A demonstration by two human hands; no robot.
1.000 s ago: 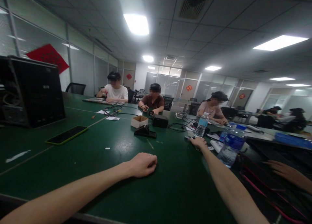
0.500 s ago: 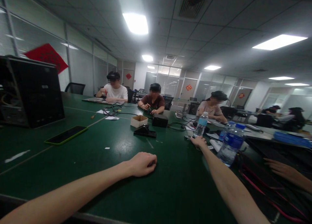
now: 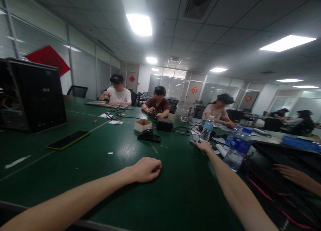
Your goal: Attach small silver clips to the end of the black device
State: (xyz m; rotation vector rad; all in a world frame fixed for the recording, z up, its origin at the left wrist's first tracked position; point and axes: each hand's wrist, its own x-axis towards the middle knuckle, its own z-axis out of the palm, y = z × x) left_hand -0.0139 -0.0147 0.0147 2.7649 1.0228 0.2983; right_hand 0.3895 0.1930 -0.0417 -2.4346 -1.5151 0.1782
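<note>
My left hand (image 3: 148, 169) rests on the green table (image 3: 120, 177) with its fingers curled into a loose fist, and nothing shows in it. Stretched out far to the right, my right hand (image 3: 204, 146) has its fingers drawn together at a small grey, metallic-looking piece (image 3: 192, 142) on the tabletop. That piece is too small to name, and the fingers partly hide it. Just behind the right hand stands a water bottle (image 3: 207, 129). A larger water bottle (image 3: 239, 149) with a blue cap is to the right of my forearm.
Mid-table are a small open box (image 3: 142, 125), a black stand (image 3: 148, 136) and a black box (image 3: 164, 124), with cables behind. A phone (image 3: 68, 139) and a computer case (image 3: 45, 93) are left. Another person's hand (image 3: 292, 177) is at right; several people sit opposite.
</note>
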